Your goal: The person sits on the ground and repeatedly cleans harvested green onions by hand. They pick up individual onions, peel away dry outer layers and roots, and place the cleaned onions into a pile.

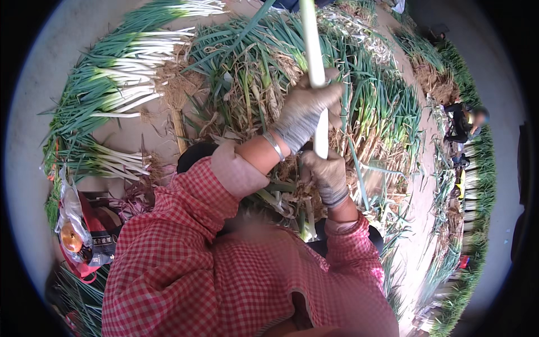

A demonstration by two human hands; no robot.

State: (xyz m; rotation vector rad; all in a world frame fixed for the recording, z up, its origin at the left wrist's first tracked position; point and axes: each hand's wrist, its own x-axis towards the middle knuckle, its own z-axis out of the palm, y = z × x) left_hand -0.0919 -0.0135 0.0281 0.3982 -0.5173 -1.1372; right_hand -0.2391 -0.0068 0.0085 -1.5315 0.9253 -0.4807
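My left hand (309, 105), in a worn work glove, is wrapped around the white stem of a long green onion (312, 46). The onion runs nearly upright through the picture, and its upper end leaves the view at the top. Below, my gloved right hand (328, 175) closes around the stem's lower end and hides the root end. Under my hands lies a large heap of untrimmed green onions (370, 109) with dry, brown outer leaves. Loose roots and stripped leaves (286, 198) lie just in front of my body.
To the left, peeled green onions (134, 80) lie in bunches on the floor, beside a broom-like bundle (177, 99). A red bag (90, 215) and a plastic bag with a round fruit (70, 237) are nearer me. A person (461, 120) sits at far right by another onion row (480, 202).
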